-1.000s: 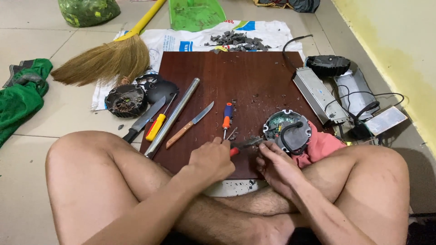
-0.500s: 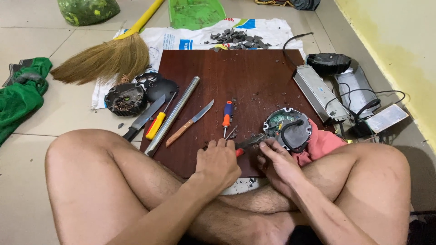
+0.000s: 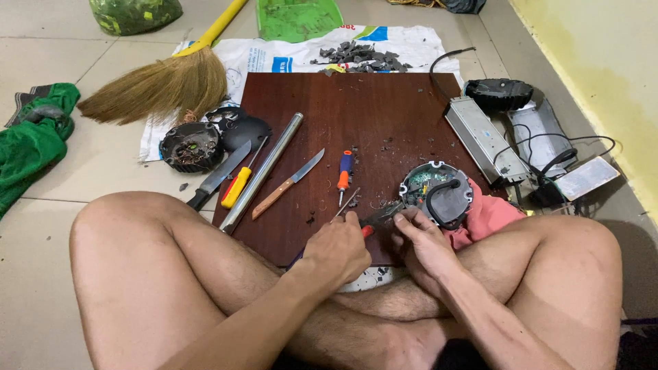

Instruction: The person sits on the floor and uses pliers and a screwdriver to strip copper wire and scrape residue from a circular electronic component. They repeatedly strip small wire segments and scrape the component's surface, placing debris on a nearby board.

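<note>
Round housing opened on the board, work not finished.
Tools lie left to right: knife (image 3: 218,177), steel tube (image 3: 262,171), screwdriver (image 3: 345,170). The left hand (image 3: 340,247) is closed on red-handled pliers (image 3: 375,218); the right hand (image 3: 421,243) pinches something small at their tip, just beside the round housing (image 3: 437,194), cover off, innards exposed. Debris dots the board (image 3: 356,109).
</note>
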